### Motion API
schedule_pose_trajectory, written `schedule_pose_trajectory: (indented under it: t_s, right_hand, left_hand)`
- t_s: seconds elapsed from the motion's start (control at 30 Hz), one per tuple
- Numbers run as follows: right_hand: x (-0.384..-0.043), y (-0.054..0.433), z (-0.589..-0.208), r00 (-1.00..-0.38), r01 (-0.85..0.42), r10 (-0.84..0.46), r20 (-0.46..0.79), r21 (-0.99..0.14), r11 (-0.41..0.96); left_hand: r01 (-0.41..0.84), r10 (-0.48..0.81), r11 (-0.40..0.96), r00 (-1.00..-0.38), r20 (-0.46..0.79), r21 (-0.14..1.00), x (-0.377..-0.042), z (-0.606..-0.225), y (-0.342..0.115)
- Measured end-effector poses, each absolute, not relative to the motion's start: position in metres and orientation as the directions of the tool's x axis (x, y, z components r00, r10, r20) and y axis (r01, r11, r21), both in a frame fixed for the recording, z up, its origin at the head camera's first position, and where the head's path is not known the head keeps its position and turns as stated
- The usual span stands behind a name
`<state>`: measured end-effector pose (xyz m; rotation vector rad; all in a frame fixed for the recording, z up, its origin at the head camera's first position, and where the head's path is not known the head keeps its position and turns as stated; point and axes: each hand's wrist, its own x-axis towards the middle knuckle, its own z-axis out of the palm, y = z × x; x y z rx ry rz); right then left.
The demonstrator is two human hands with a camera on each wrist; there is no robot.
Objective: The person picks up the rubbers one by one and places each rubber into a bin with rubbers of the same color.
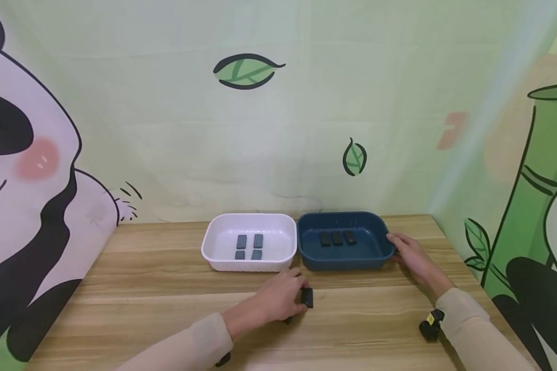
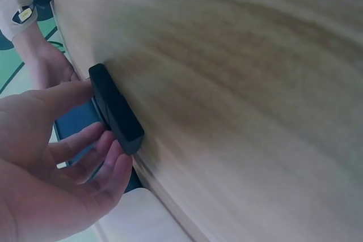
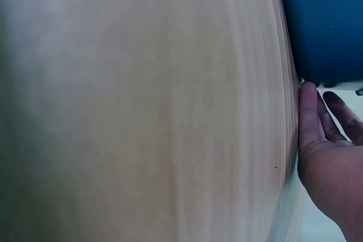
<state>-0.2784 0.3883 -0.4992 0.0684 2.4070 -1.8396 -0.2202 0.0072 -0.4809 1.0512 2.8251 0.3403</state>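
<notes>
My left hand (image 1: pixel 280 296) is low over the table in front of the two trays, pinching a small black rectangular block (image 1: pixel 308 298) between thumb and fingers. The left wrist view shows that block (image 2: pixel 117 109) tilted, with fingertips along one side. At the right, my right hand (image 1: pixel 413 257) holds the end of the dark blue tray (image 1: pixel 343 264), a fingertip on its rim. From the right wrist view, fingers (image 3: pixel 309 109) touch the low edge of the blue tray (image 3: pixel 323 32). Inside this tray lie three dark blocks (image 1: pixel 337 238) in a row.
A white tray (image 1: pixel 249 266) with several grey-blue blocks (image 1: pixel 242 241) stands against the blue tray's left side. Both are near the back of the wooden table (image 1: pixel 167 288), before a printed cloth (image 1: pixel 306 103). A small dark piece (image 1: pixel 288 320) shows below my left hand.
</notes>
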Motion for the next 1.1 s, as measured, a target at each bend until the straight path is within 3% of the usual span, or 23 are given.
schedule_pose_trajectory:
  t_s: [0.33, 0.53, 0.8, 1.1]
  right_hand:
    - [-0.278, 0.387, -0.497, -0.991, 0.108, -0.045, -0.126, -0.949, 0.295]
    - [-0.278, 0.387, -0.498, -0.993, 0.097, -0.044, -0.114, -0.954, 0.283]
    - [-0.277, 0.391, -0.498, -0.993, 0.087, -0.049, -0.104, -0.960, 0.264]
    - [-0.278, 0.390, -0.500, -0.992, 0.104, -0.039, -0.120, -0.954, 0.281]
  left_hand:
    - [0.683, 0.710, 0.686, -0.703, -0.030, 0.251, -0.228, -0.472, 0.007]
    - [0.718, 0.752, 0.614, -0.658, 0.033, 0.327, -0.234, -0.448, 0.014]
    - [0.714, 0.722, 0.599, -0.677, 0.140, 0.362, -0.259, -0.419, 0.033]
    - [0.687, 0.670, 0.661, -0.721, 0.176, 0.302, -0.302, -0.418, 0.058]
